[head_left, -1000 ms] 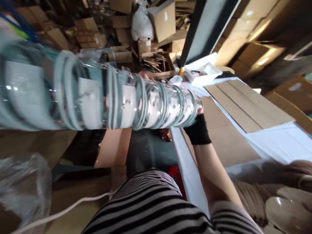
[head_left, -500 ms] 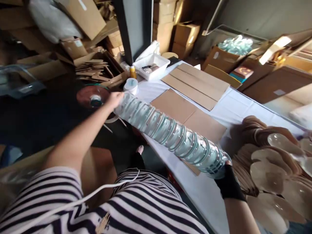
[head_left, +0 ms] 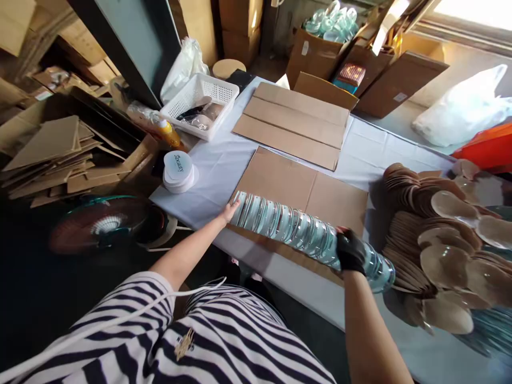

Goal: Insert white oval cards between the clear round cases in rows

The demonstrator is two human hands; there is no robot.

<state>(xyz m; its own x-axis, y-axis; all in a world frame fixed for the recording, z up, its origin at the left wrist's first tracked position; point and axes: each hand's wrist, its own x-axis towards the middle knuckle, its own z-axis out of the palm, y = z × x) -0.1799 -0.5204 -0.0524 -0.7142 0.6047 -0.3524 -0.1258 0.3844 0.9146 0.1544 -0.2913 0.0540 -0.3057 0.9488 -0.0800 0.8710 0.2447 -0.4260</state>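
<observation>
Clear stack (head_left: 286, 223) spans the cardboard (head_left: 276, 169) on the tabletop (head_left: 220, 173); can't tell if touching. Left hand (head_left: 229, 209) fingers close on one end; gloved right hand (head_left: 351, 252) fingers wrap it near the other. To do well: light inward pressure, middle straight, far tip clear of brown pile (head_left: 406, 248).

From here I see the clear stack (head_left: 306, 232) now lowered over the brown cardboard (head_left: 280, 175), the right hand (head_left: 351, 250) shifted inward from its end.
</observation>
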